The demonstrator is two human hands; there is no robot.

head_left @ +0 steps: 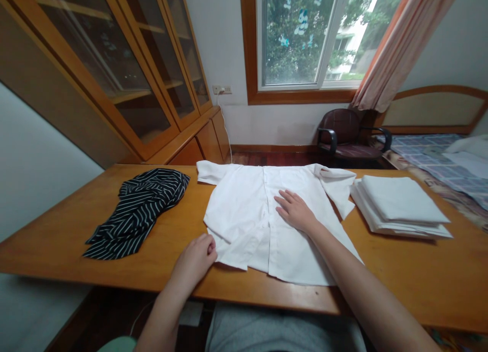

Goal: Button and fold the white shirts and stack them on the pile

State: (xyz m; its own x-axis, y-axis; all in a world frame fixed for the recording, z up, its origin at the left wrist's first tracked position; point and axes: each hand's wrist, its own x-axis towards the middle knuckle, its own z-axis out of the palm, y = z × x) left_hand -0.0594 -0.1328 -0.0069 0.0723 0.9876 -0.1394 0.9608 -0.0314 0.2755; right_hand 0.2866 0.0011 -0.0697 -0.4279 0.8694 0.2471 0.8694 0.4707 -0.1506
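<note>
A white short-sleeved shirt [244, 194] lies spread on the wooden table, its button strip running down the middle. Its right-hand sleeve is bent over, and the lower left side is creased, with an edge turned inward. My right hand [293, 210] rests flat on the shirt's right half, fingers spread. At the lower left corner of the hem, my left hand [199, 253] is closed with curled fingers on the cloth edge; its fingertips are partly hidden.
A crumpled black garment with white stripes [143, 207] lies on the table [61, 235] to the left. To the right sits a stack of folded white cloth [404, 202]. Beyond are a glass-door cabinet [145, 62], an armchair [343, 133] and a bed [438, 154].
</note>
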